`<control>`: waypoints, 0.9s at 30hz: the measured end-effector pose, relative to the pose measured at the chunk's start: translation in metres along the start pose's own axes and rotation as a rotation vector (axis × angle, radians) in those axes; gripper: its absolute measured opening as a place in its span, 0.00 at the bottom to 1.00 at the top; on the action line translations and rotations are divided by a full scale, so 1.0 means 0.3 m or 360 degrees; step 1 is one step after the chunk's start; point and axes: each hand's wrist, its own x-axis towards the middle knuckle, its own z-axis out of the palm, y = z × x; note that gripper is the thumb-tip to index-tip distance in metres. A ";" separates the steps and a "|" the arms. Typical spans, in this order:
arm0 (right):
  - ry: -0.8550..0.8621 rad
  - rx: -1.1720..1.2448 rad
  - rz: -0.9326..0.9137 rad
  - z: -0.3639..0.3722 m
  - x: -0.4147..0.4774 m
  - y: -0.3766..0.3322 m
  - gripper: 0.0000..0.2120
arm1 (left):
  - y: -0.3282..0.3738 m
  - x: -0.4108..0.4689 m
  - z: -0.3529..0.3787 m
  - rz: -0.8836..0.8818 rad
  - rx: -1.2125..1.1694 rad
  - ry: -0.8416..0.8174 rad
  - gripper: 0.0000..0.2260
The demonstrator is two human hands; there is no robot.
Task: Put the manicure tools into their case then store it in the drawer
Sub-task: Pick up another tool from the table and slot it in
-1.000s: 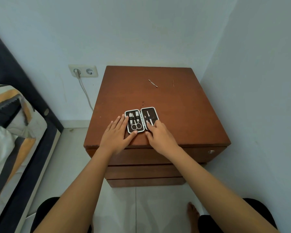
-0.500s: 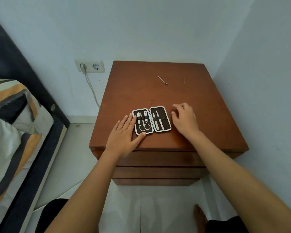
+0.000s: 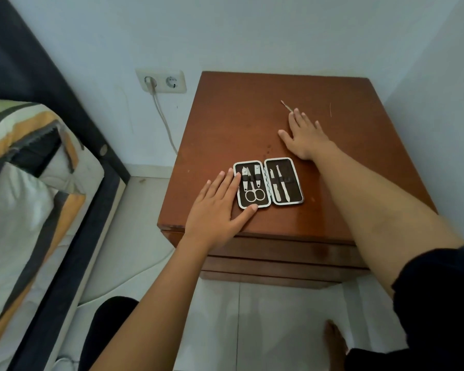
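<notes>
An open manicure case with a white rim and dark lining lies flat near the front of a brown nightstand. Scissors and clippers sit in its left half, two slim tools in its right half. My left hand lies flat, fingers spread, touching the case's left edge. My right hand is stretched toward the back, fingers apart, fingertips touching the near end of a thin loose metal tool on the top. A second thin sliver lies further right. Closed drawer fronts show below the top.
A bed with a striped pillow and dark frame stands at the left. A wall socket with a plugged cable is left of the nightstand. The wall closes in on the right. My bare foot rests on the tiled floor.
My right hand left the case and reached toward the back of the nightstand, to the loose thin tool. My left hand stayed against the case's left edge.
</notes>
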 end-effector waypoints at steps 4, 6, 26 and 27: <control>0.0022 0.0044 -0.0008 0.007 -0.019 0.001 0.31 | 0.000 0.000 0.000 -0.0002 0.0010 -0.0012 0.36; 0.0068 0.0071 -0.0005 0.021 -0.060 0.008 0.31 | 0.001 -0.002 -0.002 -0.0003 0.0015 -0.0025 0.36; 0.0469 0.0662 -0.0023 0.127 -0.679 0.046 0.25 | 0.013 -0.007 -0.029 -0.0033 0.0018 -0.0162 0.40; 0.0506 0.0734 0.0006 0.123 -0.685 0.048 0.26 | 0.014 -0.006 -0.030 -0.0033 0.0012 -0.0165 0.40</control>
